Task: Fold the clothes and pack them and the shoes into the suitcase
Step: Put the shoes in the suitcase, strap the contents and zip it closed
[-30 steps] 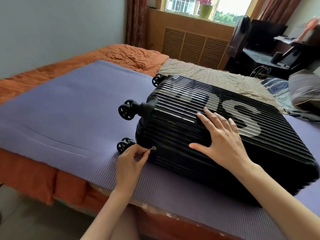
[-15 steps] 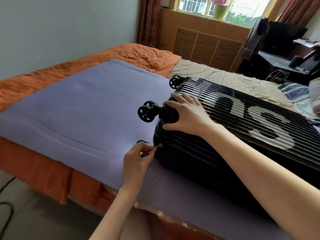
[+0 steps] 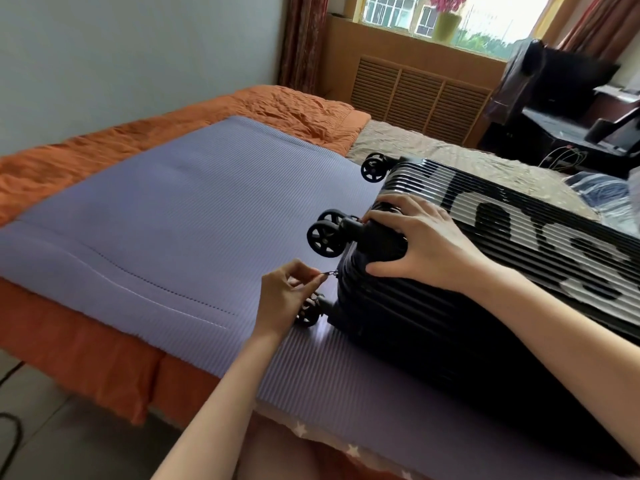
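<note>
The black ribbed hard-shell suitcase (image 3: 502, 306) lies flat, white lettering on its top face, filling the 3 o'clock side of the view. It rests on the ribbed lilac foam mat (image 3: 173, 220) spread over the bed. Its wheeled end points to 9 o'clock. One black double caster wheel (image 3: 325, 239) juts out over the mat at the upper near corner, and a far wheel (image 3: 374, 168) shows at 1 o'clock of it. A low wheel (image 3: 308, 315) sits partly behind the left hand.

The left hand (image 3: 282, 303) pinches the small silver zipper pull (image 3: 330, 273) between thumb and fingertip, right at the suitcase's end edge. The right hand (image 3: 427, 245) is clamped over the near top corner, fingers curled over the edge by the wheel mount and thumb on the side wall.

From 9 to 11 o'clock of the wheels a wide flat stretch of mat runs out to the crumpled orange bedcover (image 3: 294, 109). At 6 o'clock the mat's front edge lies near the suitcase's long side, where the bed drops to the floor.
</note>
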